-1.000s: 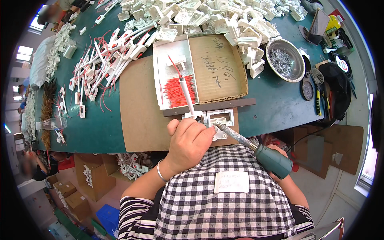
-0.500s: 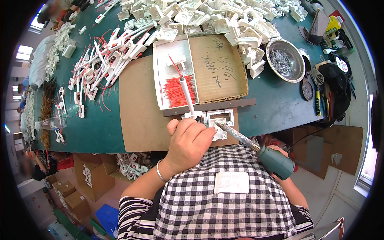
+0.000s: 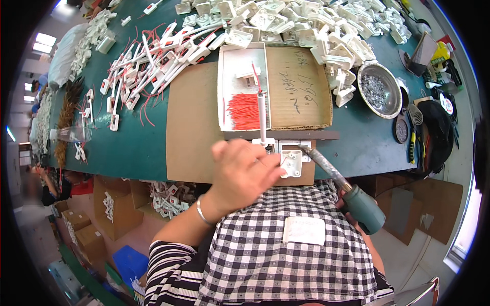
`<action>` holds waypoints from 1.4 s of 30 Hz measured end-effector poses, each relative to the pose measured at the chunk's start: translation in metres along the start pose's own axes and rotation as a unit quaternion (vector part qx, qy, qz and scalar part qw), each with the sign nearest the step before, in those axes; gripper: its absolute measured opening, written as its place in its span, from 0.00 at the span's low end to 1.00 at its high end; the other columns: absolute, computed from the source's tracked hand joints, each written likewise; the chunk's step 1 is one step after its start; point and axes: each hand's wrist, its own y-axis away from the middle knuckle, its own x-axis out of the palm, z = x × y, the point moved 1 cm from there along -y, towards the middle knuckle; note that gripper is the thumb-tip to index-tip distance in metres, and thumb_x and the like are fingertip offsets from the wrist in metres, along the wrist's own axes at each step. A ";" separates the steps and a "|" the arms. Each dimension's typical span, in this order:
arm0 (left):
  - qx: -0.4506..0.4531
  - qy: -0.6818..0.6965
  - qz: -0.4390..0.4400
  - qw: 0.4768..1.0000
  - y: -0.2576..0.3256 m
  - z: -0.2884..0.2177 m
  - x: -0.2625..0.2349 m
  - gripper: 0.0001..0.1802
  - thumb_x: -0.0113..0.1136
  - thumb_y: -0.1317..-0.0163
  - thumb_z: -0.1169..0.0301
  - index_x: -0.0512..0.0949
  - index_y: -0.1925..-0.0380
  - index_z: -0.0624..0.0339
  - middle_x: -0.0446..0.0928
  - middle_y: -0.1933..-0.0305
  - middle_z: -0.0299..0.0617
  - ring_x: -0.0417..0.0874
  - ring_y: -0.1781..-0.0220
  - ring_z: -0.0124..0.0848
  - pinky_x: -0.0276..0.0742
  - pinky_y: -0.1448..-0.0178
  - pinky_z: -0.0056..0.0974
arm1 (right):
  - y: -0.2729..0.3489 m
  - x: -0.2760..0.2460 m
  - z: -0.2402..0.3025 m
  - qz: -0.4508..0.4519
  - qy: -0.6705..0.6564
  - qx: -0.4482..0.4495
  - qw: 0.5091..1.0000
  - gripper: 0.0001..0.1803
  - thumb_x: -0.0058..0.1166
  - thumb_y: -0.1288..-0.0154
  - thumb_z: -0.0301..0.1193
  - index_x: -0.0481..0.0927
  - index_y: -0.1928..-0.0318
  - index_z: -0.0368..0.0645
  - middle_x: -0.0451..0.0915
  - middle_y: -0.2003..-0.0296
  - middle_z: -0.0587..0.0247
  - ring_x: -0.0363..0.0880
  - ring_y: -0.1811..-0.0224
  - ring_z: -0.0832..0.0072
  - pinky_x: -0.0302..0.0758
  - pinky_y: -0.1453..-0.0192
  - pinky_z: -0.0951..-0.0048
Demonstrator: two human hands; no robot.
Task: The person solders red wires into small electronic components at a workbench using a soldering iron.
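Holding the soldering iron (image 3: 329, 168) by its green handle, my right hand (image 3: 341, 202) is partly hidden behind it; the tip sits by the upper right corner of the white square part (image 3: 291, 164), contact unclear from here. My left hand (image 3: 246, 171) is blurred, fingers loosely bent at that part's left edge, and I can't tell whether they grip it. Just beyond, a white rod (image 3: 263, 117) stands before the shallow box (image 3: 301, 121) of red wires (image 3: 244, 112).
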 end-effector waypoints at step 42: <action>0.018 0.103 -0.052 0.993 0.023 0.015 0.020 0.12 0.71 0.60 0.81 0.78 0.74 0.59 0.71 0.74 0.38 0.73 0.72 0.36 0.69 0.68 0.39 | -0.020 0.014 0.022 0.042 0.151 -0.086 0.984 0.17 0.57 0.46 0.35 0.79 0.57 0.39 0.82 0.62 0.58 0.83 0.62 0.67 0.77 0.56 0.73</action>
